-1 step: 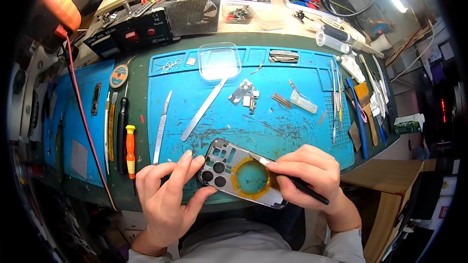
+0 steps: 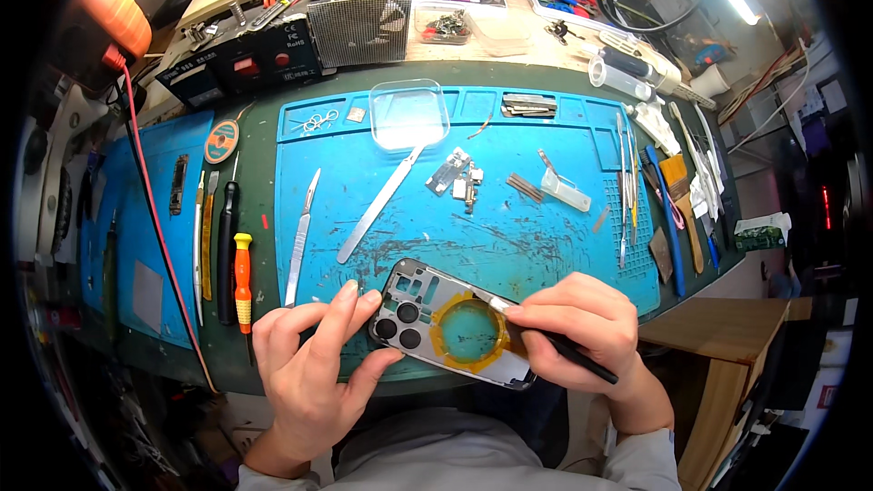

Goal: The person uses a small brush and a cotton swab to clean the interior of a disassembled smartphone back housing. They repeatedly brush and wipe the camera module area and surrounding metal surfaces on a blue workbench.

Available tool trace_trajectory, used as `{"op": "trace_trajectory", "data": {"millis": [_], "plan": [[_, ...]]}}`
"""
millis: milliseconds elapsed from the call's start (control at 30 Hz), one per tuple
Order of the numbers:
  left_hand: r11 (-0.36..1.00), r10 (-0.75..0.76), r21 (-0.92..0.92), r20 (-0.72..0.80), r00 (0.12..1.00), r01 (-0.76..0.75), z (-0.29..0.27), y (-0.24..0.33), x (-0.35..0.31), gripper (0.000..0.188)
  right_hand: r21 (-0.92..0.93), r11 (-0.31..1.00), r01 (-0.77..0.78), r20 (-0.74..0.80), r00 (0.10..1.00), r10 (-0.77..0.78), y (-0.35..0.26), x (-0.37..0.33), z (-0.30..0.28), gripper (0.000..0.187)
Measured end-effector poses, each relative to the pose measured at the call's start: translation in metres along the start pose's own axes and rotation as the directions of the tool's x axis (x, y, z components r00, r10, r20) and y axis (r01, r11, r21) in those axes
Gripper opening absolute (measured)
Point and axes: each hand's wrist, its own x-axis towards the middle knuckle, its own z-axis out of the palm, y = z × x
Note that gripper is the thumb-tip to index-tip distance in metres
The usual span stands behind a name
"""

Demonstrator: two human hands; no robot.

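A phone back housing (image 2: 427,284) with three black round lenses is tilted over the near edge of the blue mat. My left hand (image 2: 314,368) grips its lens end, thumb below and fingers at the upper corner. Amber tape (image 2: 439,345) rings a large round opening in the housing, through which bluish mat colour shows. In my right hand (image 2: 582,327) is a slim black-handled tool (image 2: 582,362) with a pale front end, held like a pen. Its front lies over the ring's upper right edge; the exact tip is hard to make out.
On the blue mat (image 2: 436,245) lie a scalpel (image 2: 303,236), a long metal blade-like tool (image 2: 377,209), small metal parts (image 2: 459,177) and a clear tray (image 2: 409,118). An orange-handled screwdriver (image 2: 243,282) is left of it; brushes (image 2: 675,173) and tweezers lie right. A red cable (image 2: 150,182) crosses the left side.
My right hand and the tool have shifted slightly right, drawing the tool's front along the taped ring. My left hand and the housing look unmoved.
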Motion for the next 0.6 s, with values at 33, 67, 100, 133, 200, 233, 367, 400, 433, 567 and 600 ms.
{"op": "trace_trajectory", "data": {"millis": [33, 67, 100, 133, 200, 233, 367, 400, 433, 567, 600], "plan": [[1.0, -0.001, 0.001, 0.0, 1.0, 0.001, 0.0, 0.0, 0.0, 0.072, -0.002, 1.0, -0.01, -0.008, 1.0, 0.01, 0.0, -0.005, -0.004, 0.037], [1.0, -0.003, 0.001, 0.0, 1.0, 0.003, 0.0, 0.0, 0.0, 0.072, -0.002, 1.0, -0.013, -0.012, 1.0, 0.013, 0.0, -0.008, -0.007, 0.037], [1.0, -0.006, 0.001, -0.003, 1.0, 0.006, 0.0, 0.0, 0.0, 0.072, -0.005, 1.0, -0.015, -0.008, 1.0, 0.015, 0.001, -0.012, -0.009, 0.037], [1.0, -0.007, 0.002, -0.006, 1.0, 0.007, 0.0, 0.001, 0.0, 0.072, -0.008, 1.0, -0.018, -0.006, 1.0, 0.018, 0.001, -0.015, -0.012, 0.038], [1.0, -0.01, 0.004, -0.009, 1.0, 0.01, 0.001, 0.001, -0.001, 0.072, -0.003, 1.0, -0.019, -0.003, 1.0, 0.019, 0.001, -0.017, -0.013, 0.038], [1.0, -0.008, 0.006, -0.009, 1.0, 0.008, 0.001, 0.001, -0.001, 0.072, 0.005, 1.0, -0.017, -0.005, 1.0, 0.017, 0.003, -0.018, -0.013, 0.039], [1.0, -0.003, 0.008, -0.009, 1.0, 0.003, 0.001, 0.001, 0.0, 0.072, 0.015, 1.0, -0.015, 0.001, 1.0, 0.015, 0.003, -0.011, -0.008, 0.039], [1.0, -0.003, 0.009, -0.008, 1.0, 0.003, 0.001, 0.001, 0.0, 0.072, 0.021, 1.0, -0.011, 0.004, 1.0, 0.011, 0.003, -0.009, -0.008, 0.039], [1.0, -0.005, 0.008, -0.008, 1.0, 0.005, 0.001, 0.001, 0.0, 0.072, 0.025, 1.0, -0.007, 0.01, 1.0, 0.007, 0.003, -0.007, -0.007, 0.039], [1.0, -0.008, 0.004, -0.001, 1.0, 0.008, 0.001, 0.0, -0.001, 0.073, 0.001, 1.0, 0.0, 0.019, 1.0, 0.0, 0.002, -0.007, -0.009, 0.039], [1.0, -0.007, 0.004, -0.002, 1.0, 0.007, 0.001, 0.0, -0.001, 0.073, 0.005, 1.0, 0.003, 0.02, 1.0, -0.003, 0.002, -0.007, -0.009, 0.039]]}}
